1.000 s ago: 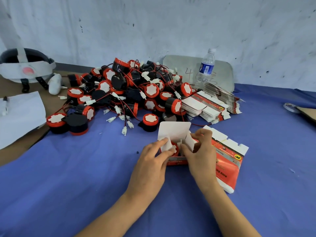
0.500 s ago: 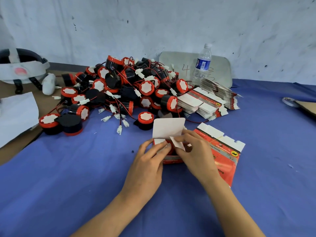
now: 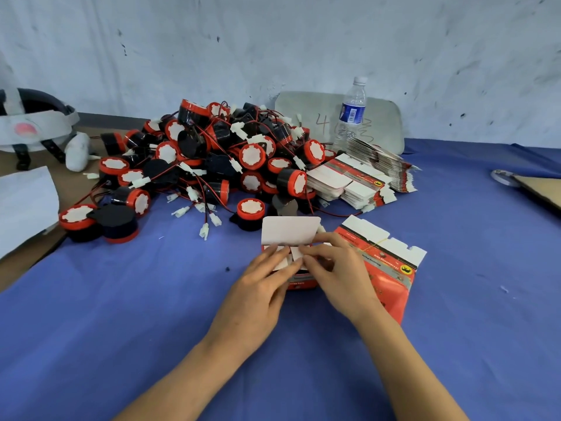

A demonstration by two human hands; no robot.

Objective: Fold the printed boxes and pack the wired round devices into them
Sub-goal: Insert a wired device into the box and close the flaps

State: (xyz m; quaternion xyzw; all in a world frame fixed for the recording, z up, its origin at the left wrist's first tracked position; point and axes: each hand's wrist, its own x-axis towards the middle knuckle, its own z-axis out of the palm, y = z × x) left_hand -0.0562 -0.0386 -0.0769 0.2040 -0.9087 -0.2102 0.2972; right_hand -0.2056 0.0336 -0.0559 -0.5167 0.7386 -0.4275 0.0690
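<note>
So, standing by the table rn: the person's got a small red printed box (image 3: pixel 301 283) sitting on the blue cloth (image 3: pixel 121 314), right in front of them, w/ both hands on it. Its big white top flap (image 3: pixel 290 230) stands up at the far side, not tucked in yet. Left hand (image 3: pixel 261 287) lies over the box's left side, fingers pretty much straight, tips pressing a small white side flap down, not gripping anything afaict. Right hand (image 3: pixel 337 278) is draped over the right side, fingers bent, thumb and forefinger closed on the other little flap in the middle of the opening. Can't see inside the box, hands cover it.

Just to the right of the box, touching the right wrist area, lies a stack of flat boxes (image 3: pixel 391 275), red print w/ white notched tabs at the far edge. Behind the box is the big pile of round devices (image 3: pixel 212 159), black bodies, red caps, red/black wires w/ white plugs spilling onto the cloth. More flat box stacks (image 3: pixel 352 180) sit at the pile's right edge, w/ a water bottle (image 3: pixel 352 113) upright behind them against a grey board (image 3: pixel 385 123). Far left: a headset thing (image 3: pixel 33 126) and a white paper sheet (image 3: pixel 24 202) on the brown tabletop.
</note>
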